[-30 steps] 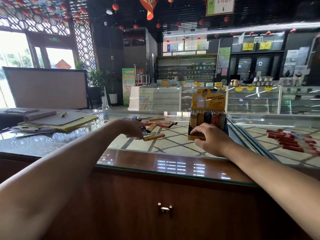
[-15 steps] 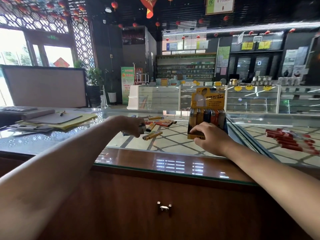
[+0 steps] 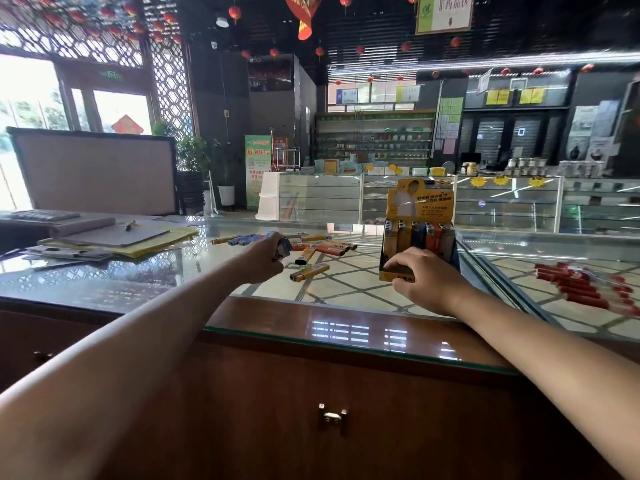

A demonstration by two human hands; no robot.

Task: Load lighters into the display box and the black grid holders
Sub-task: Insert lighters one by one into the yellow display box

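display box (image 3: 417, 209): a yellow card box standing upright on the glass counter (image 3: 346, 289), its printed back card rising above a row of lighters.
boxed lighters (image 3: 419, 237): they stand upright side by side inside the display box, metal tops up, with yellow, blue, orange and pale bodies; their number cannot be told.
right hand (image 3: 422, 278): at the near front face of the display box, fingers curled over the low front lip and thumb against the lower front, grasping the box.
left hand (image 3: 265, 261): well to the left of the display box, raised a little above the glass, fingers clenched round a blue-and-white lighter.
held lighter (image 3: 283, 249): one end sticks out of the fist on the side toward the display box; whether the hand holds more than one cannot be told.
loose lighters (image 3: 309, 271): they lie flat on the glass between the left hand and the display box, yellow ones nearest the person and red-orange ones behind; a few blue ones lie farther left of the box, beyond the fist.
yellow pad (image 3: 156, 242): far left of the display box, under a grey folder with a pen (image 3: 130, 225) on top.
red packets (image 3: 581, 287): to the right of the display box; whether on or under the glass cannot be told.
drawer handle (image 3: 332, 417): metal, on the wooden front below the display box.
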